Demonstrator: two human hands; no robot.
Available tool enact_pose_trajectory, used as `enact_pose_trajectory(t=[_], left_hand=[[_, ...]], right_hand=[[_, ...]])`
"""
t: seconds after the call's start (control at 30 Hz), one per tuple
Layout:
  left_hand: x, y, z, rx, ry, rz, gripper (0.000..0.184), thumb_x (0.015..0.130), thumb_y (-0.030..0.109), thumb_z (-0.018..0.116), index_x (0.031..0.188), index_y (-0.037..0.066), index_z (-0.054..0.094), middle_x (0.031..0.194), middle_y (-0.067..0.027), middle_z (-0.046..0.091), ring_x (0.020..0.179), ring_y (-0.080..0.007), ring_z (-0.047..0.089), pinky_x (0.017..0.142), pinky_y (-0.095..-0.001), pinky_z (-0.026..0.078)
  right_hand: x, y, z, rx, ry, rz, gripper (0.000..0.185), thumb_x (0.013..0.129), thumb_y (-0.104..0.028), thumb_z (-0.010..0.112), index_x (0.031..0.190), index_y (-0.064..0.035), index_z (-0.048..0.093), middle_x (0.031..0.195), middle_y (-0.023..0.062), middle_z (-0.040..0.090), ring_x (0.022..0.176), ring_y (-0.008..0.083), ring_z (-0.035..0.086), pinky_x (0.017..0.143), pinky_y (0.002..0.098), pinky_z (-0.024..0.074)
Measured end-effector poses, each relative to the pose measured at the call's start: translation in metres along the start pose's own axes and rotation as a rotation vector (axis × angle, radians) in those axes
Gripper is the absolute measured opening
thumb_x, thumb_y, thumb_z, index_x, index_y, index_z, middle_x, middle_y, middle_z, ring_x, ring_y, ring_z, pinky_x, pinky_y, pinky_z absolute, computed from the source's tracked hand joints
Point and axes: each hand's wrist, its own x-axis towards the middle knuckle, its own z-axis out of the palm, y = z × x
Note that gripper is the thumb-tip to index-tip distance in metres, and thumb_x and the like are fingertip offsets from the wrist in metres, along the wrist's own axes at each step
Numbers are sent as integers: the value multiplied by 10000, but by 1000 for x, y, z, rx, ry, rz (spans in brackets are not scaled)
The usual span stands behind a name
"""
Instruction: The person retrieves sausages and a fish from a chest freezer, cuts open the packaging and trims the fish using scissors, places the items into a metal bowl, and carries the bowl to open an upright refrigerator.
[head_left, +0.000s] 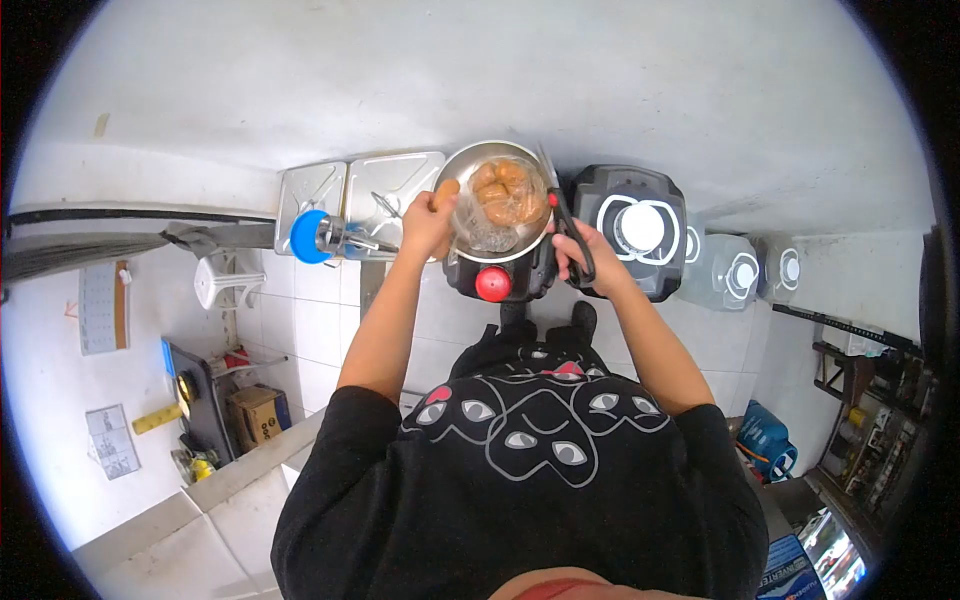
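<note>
Our left grip [428, 222] is closed on the near-left edge of a clear plastic bag [472, 226], with an orange-brown piece [446, 192] at its fingers. Just right of that grip, the bag and its rounded, orange-brown food [505, 190] lie in a metal pan [492, 255]. Our right grip [583, 256] is clamped round the black handles of the scissors [572, 228], whose blades point away from us beside the pan's right rim. A red knob [492, 284] sits between our grips, nearer to us.
</note>
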Motion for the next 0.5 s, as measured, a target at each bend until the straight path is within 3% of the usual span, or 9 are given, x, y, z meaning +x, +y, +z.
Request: enact_pose_trajectory(t=[0.1, 0.2, 0.3, 0.5], left_hand=[[-3, 7, 13, 27, 159, 252, 514, 748, 319, 684, 1128, 18, 514, 897, -181, 589, 821, -355, 595, 768, -405, 488], [-14, 25, 16, 329, 132, 549, 596, 698, 333, 727, 1189, 83, 501, 1150, -229, 482, 1092, -419, 458, 911, -450, 409], [-21, 46, 26, 269, -82, 421, 637, 660, 348, 756, 1201, 135, 495, 1285, -225, 351, 1193, -425, 344, 974, -463, 350], [-27, 66, 65, 409, 92, 292, 420, 648, 366, 763, 938, 92, 630, 1315, -220, 360, 1242, -428, 283, 981, -489, 336]], right_hand=[[-15, -6, -11, -41, 80, -4, 309, 874, -243, 570, 1097, -35, 520, 596, 10, 489, 510, 111, 495, 503, 243, 408], [-30, -5, -23, -52, 129, -26, 310, 866, -245, 585, 1085, -35, 525, 603, 11, 491, 509, 112, 497, 498, 244, 407], [-49, 1, -35, 17, 196, -39, 315, 845, -254, 632, 1062, -49, 533, 577, 6, 517, 480, 106, 508, 469, 233, 363], [-86, 18, -59, 35, 239, -59, 311, 840, -242, 634, 1064, -48, 539, 593, 1, 512, 473, 113, 508, 462, 238, 383]])
